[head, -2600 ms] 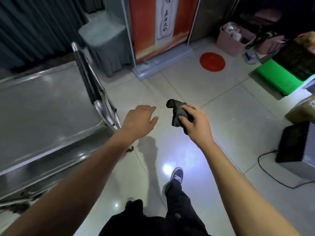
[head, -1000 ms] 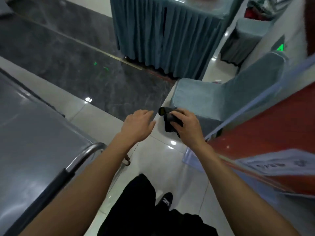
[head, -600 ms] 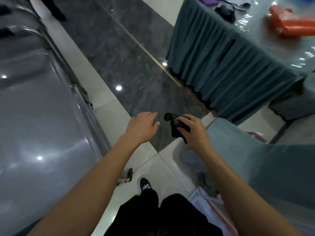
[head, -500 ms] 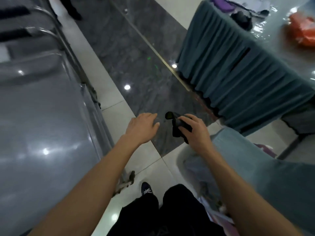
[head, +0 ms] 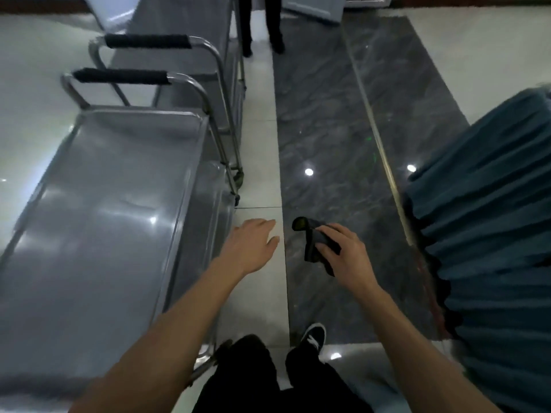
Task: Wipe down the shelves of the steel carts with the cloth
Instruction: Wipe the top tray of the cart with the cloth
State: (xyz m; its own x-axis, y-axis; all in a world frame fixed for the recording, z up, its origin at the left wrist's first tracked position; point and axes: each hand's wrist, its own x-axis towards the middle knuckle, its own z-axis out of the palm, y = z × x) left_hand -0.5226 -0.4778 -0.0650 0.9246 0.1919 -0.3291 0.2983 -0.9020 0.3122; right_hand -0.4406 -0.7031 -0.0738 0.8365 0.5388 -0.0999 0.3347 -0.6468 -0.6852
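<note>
The dark cloth (head: 313, 242) is bunched in the right hand (head: 346, 254), whose fingers (head: 329, 234) curl over it, in the air above the dark floor strip (head: 328, 129). It is well apart from the top shelf (head: 98, 222) of the nearest steel cart (head: 205, 186). The left hand (head: 250, 248) is empty, its fingers relaxed and loosely together, just beside the cart's edge. A second cart (head: 179, 40) stands behind. I think the crumpled cloth may wipe only a narrow strip, and the wheeled cart may roll if nothing steadies it.
</note>
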